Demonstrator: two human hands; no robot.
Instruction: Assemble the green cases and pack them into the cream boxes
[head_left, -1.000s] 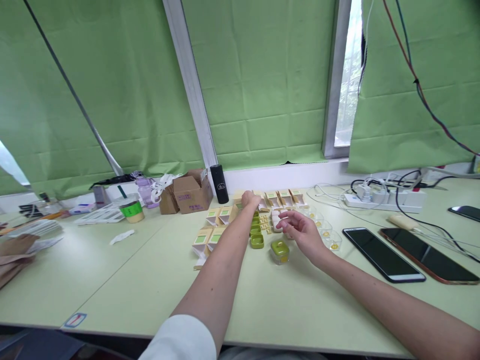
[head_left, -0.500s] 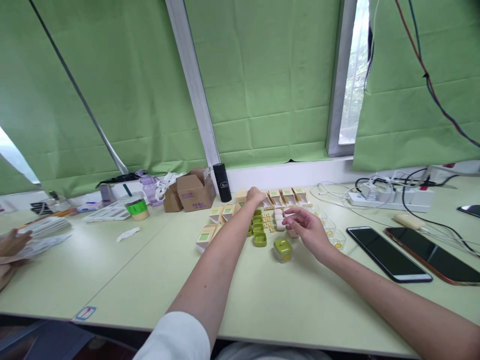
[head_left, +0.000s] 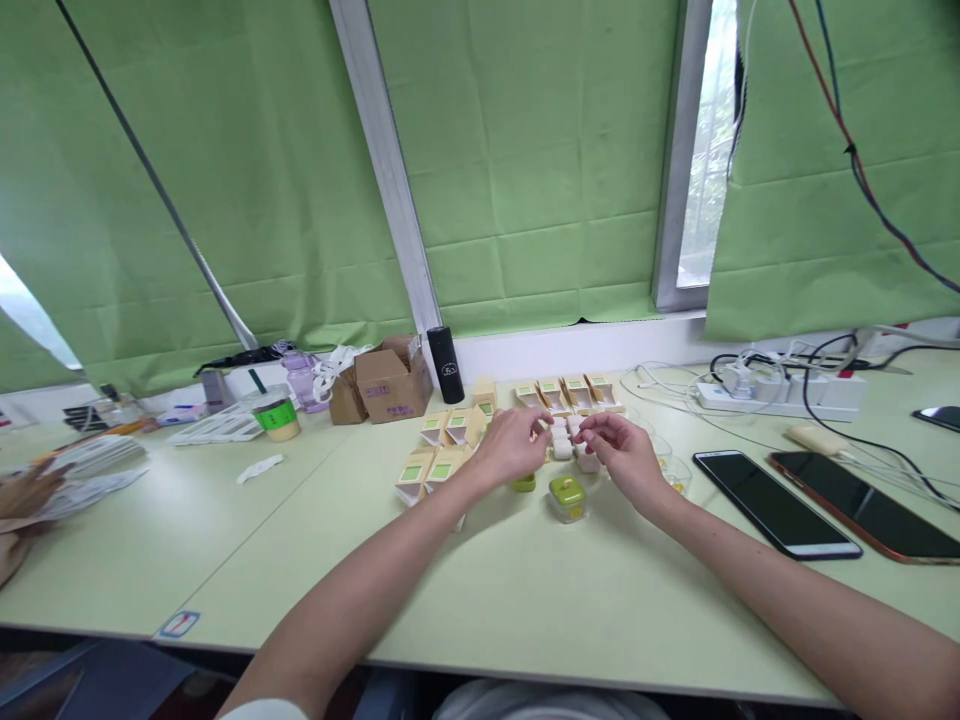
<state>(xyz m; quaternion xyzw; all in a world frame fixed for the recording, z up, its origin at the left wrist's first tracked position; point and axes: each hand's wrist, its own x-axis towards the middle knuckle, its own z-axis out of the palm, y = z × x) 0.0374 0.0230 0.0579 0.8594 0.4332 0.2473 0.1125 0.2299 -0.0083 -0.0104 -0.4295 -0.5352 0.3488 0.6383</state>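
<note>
the left hand has its fingers curled narrow and pointing right; whether anything small is pinched there cannot be told. the right hand is bent, its thumb and forefinger close together and pointing left; its grip likewise cannot be confirmed. the two sets of fingertips face each other with a narrow gap between, over the white blocks. these blocks form rows whose longer run goes near to far, across the line joining the hands; the right fingers overlap the right-hand row in view, and contact cannot be verified. the lidded green box sits on the near side of both hands, roughly midway and apart from each; its top is squarish, with no clear long axis. a green tray shows partly beneath the left hand. clear containers stand right of the right hand; opened cartons lie left, on the surface.
</note>
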